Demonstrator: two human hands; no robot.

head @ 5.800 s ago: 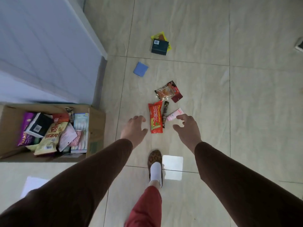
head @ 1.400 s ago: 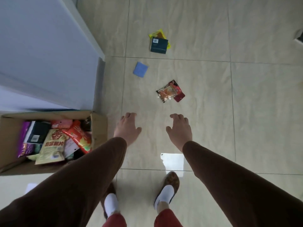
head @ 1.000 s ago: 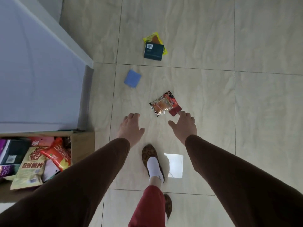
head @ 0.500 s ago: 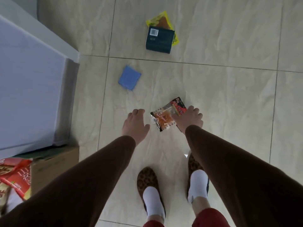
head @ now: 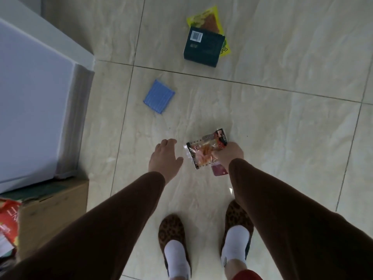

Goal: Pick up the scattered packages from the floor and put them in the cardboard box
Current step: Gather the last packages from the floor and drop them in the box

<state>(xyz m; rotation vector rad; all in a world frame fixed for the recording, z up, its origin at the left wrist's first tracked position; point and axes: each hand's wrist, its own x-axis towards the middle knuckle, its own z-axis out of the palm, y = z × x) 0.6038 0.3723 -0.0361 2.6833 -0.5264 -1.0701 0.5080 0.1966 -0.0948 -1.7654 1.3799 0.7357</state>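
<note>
My right hand [head: 230, 155] is closed on a clear-and-red snack packet [head: 203, 151] low over the tiled floor; a small dark red packet [head: 219, 170] shows just under my wrist. My left hand [head: 164, 158] hovers beside it, fingers apart, holding nothing. Farther off lie a blue ribbed square pack [head: 159, 96], a dark teal box [head: 203, 47] and a yellow packet [head: 207, 21] half under that box. The cardboard box [head: 52, 211] sits at the lower left, with a red bag [head: 9, 221] sticking out of it.
A white cabinet [head: 34, 110] fills the left side, its corner right above the cardboard box. My two feet in leopard-print slippers [head: 173, 235] stand just behind the hands. Pale floor tiles stretch to the right.
I have stepped forward and bent lower, so the box slid to the lower left. My right hand has closed on the snack packet that lay on the floor; the left hand stays open.
</note>
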